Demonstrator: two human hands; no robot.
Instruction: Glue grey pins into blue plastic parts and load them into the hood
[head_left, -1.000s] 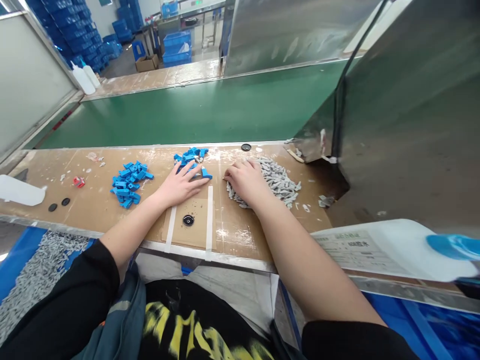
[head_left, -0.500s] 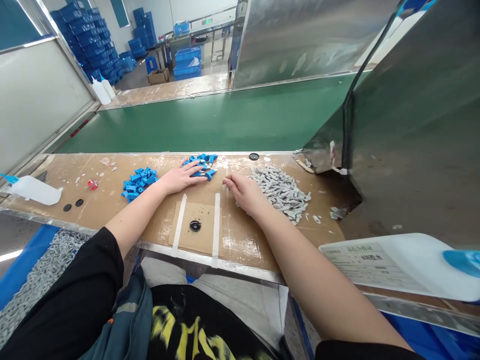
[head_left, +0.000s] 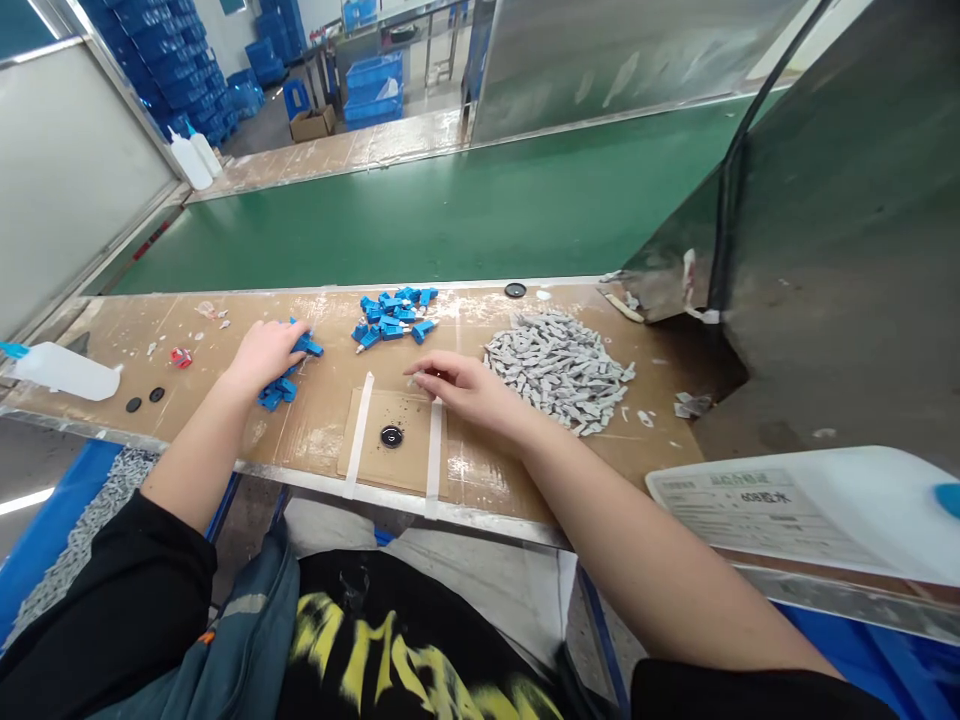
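Observation:
My left hand (head_left: 268, 352) rests at the left pile of blue parts (head_left: 279, 390), its fingers over some pieces; whether it grips one is hidden. My right hand (head_left: 457, 385) is closed in a pinch just above the board's right tape strip, with something small and pale at the fingertips. Beyond the hands lies a second group of blue parts (head_left: 390, 318), some with pale tips. The heap of grey parts (head_left: 561, 370) is right of my right hand. A black round dish (head_left: 391, 436) sits on the taped cardboard piece (head_left: 409, 462).
A white squeeze bottle (head_left: 67, 371) lies at the left, near two black discs. A large white jug (head_left: 810, 500) lies at the right front. Behind the bench runs a green belt (head_left: 420, 220); a metal panel (head_left: 840, 250) stands at the right.
My left hand has moved left from the farther blue group to the left pile. My right hand has moved left, away from the grey heap.

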